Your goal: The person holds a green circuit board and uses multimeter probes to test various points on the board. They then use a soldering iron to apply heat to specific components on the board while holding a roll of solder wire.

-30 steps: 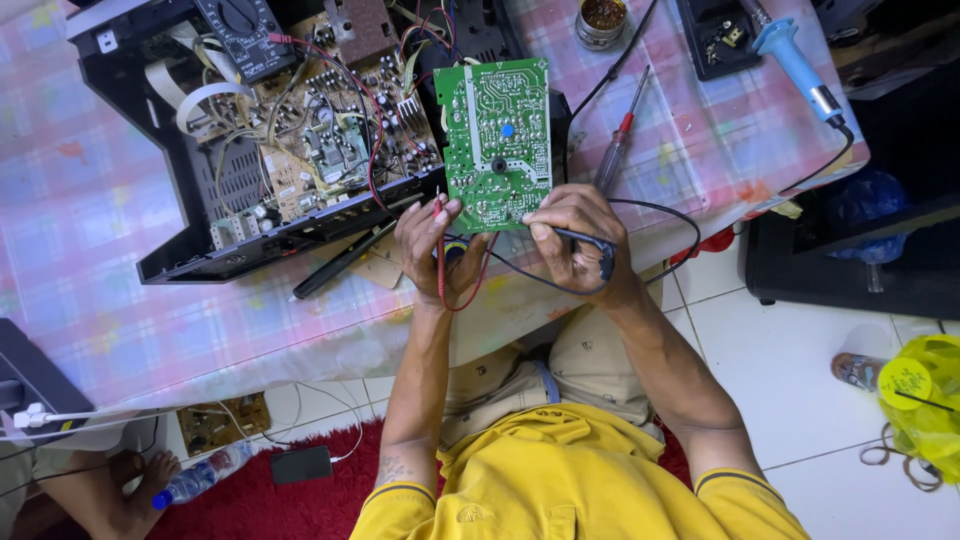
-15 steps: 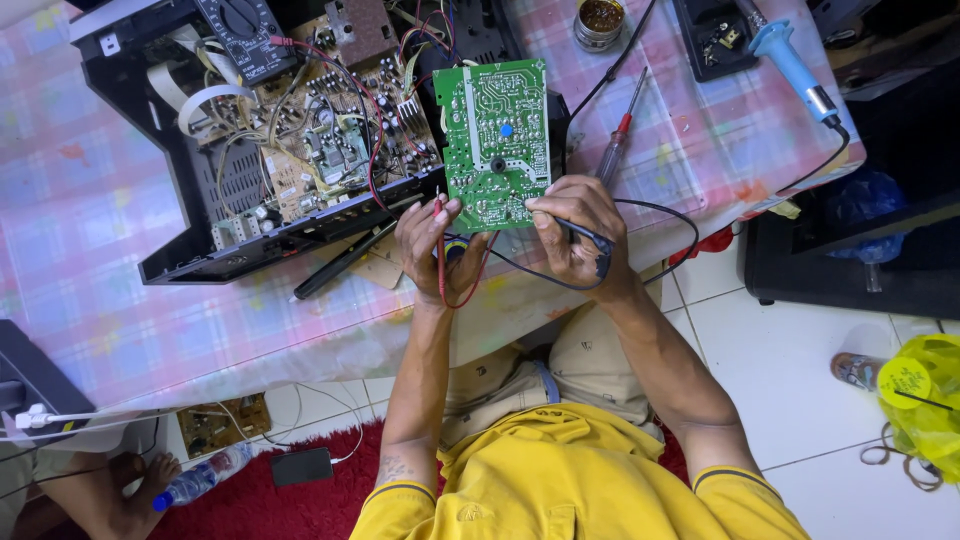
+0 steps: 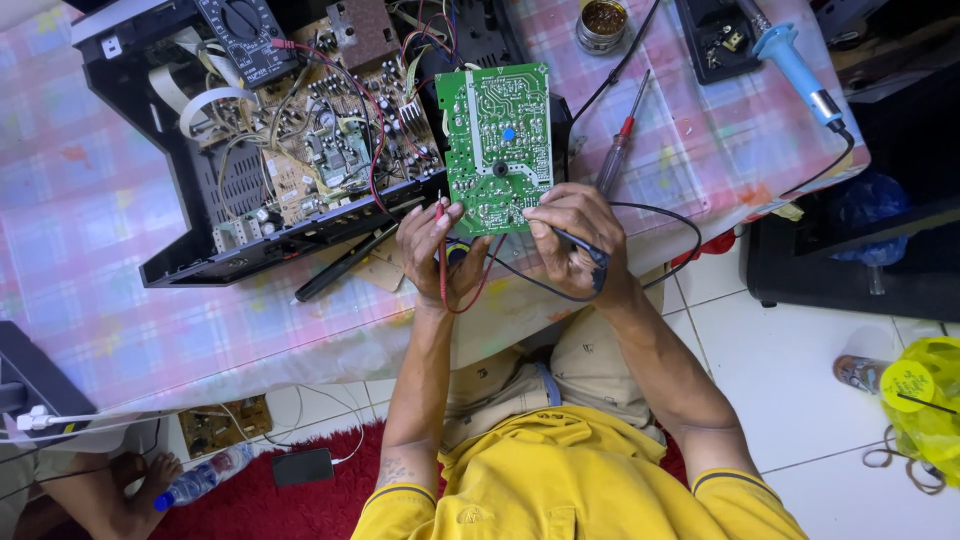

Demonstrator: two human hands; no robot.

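The green circuit board (image 3: 497,145) stands tilted, solder side up, against the open black chassis (image 3: 190,255), just above both hands at the near edge of the tabletop (image 3: 90,240), which wears a pink-and-blue checked cloth.

The left hand (image 3: 437,250) sits at the board's 7 o'clock corner. Its grip is closed around a red probe (image 3: 440,212), whose tip touches the board's lower left edge; the red lead loops down across the palm.

The right hand (image 3: 570,240) is at the board's 5 o'clock corner. Its fingers are pinched shut on a black probe (image 3: 580,243), thumb and forefinger pressed to the board's lower right edge. Whether the tip itself meets the solder cannot be made out. The black lead (image 3: 670,215) curves away toward 3 o'clock.

At 9 o'clock from the green board, inside the chassis, lies a brown main board (image 3: 320,150) crowded with components and wires. A multimeter (image 3: 245,35) rests on the chassis at 11 o'clock. A red-handled screwdriver (image 3: 622,135) lies just beside the board at 3 o'clock, a small round tin (image 3: 603,20) at 1 o'clock, and a blue-handled soldering iron (image 3: 795,62) well apart toward 2 o'clock. A black strip-shaped tool (image 3: 345,265) lies on the cloth at 8 o'clock, near the left hand.
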